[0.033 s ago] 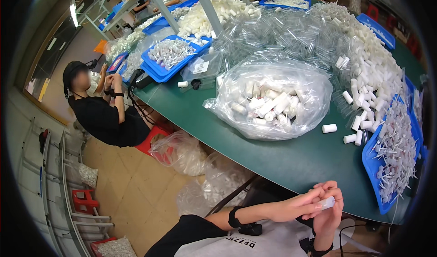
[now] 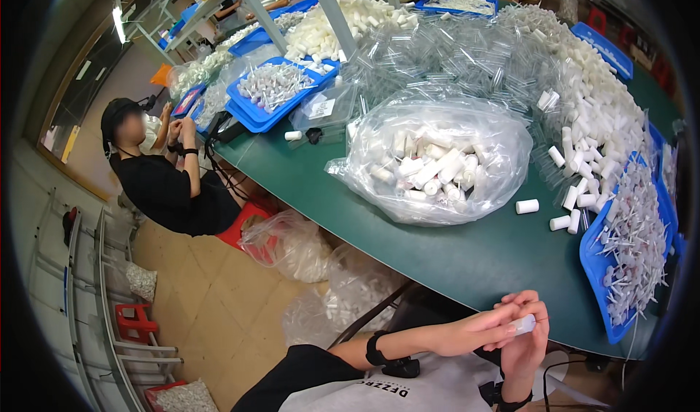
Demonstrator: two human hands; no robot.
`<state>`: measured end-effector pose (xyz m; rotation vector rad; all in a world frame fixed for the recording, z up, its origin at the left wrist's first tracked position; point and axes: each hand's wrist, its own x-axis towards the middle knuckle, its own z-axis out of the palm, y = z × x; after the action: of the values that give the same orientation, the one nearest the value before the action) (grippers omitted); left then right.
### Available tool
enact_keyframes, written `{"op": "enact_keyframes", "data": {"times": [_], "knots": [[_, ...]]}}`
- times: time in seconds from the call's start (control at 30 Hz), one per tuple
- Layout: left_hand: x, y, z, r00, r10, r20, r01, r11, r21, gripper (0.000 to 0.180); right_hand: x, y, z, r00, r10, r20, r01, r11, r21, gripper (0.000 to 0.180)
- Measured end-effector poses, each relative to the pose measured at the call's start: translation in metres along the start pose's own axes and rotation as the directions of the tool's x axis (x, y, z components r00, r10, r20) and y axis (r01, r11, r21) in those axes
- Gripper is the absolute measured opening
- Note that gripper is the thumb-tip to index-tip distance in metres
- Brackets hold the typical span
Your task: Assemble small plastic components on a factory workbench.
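My left hand [image 2: 477, 329] and my right hand [image 2: 526, 343] meet just below the near edge of the green table [image 2: 467, 259]. Together they pinch a small white plastic cap [image 2: 523, 325] between the fingertips. A black band sits on each wrist. Ahead on the table lies a clear bag [image 2: 437, 160] full of white caps. To the right, a blue tray [image 2: 628, 255] holds several thin white spray stems, and loose white caps [image 2: 576, 193] lie beside it.
A heap of clear tubes [image 2: 467, 47] and white caps covers the far table. Blue trays [image 2: 270, 91] stand at the left. A person in black [image 2: 164, 182] sits at the table's left end. Plastic bags [image 2: 292, 244] lie on the tiled floor under the table; metal racks [image 2: 102, 302] stand left.
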<state>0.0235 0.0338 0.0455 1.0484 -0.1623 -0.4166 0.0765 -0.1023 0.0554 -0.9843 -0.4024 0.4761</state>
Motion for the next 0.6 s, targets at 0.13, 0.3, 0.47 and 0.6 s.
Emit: {"op": "enact_keyframes", "data": {"times": [0.13, 0.3, 0.47, 0.6], "knots": [[0.000, 0.007, -0.001, 0.999, -0.005, 0.036, 0.003, 0.998, 0.064, 0.035, -0.001, 0.002, 0.003, 1.000, -0.015, -0.004, 0.015, 0.998, 0.063, 0.030], [0.001, 0.003, 0.001, 0.999, -0.016, -0.030, 0.019, 0.996, 0.086, 0.037, -0.002, 0.008, 0.002, 1.000, -0.022, -0.014, 0.022, 0.999, 0.034, 0.029], [-0.001, 0.006, 0.002, 0.998, -0.052, -0.030, 0.051, 0.998, -0.020, 0.036, -0.005, 0.013, 0.006, 0.999, -0.027, -0.038, 0.028, 0.999, 0.027, 0.029], [0.003, 0.007, 0.000, 1.000, -0.003, -0.022, 0.004, 0.999, 0.038, 0.032, -0.004, 0.010, 0.004, 1.000, -0.002, -0.010, 0.002, 1.000, -0.003, 0.031]]}}
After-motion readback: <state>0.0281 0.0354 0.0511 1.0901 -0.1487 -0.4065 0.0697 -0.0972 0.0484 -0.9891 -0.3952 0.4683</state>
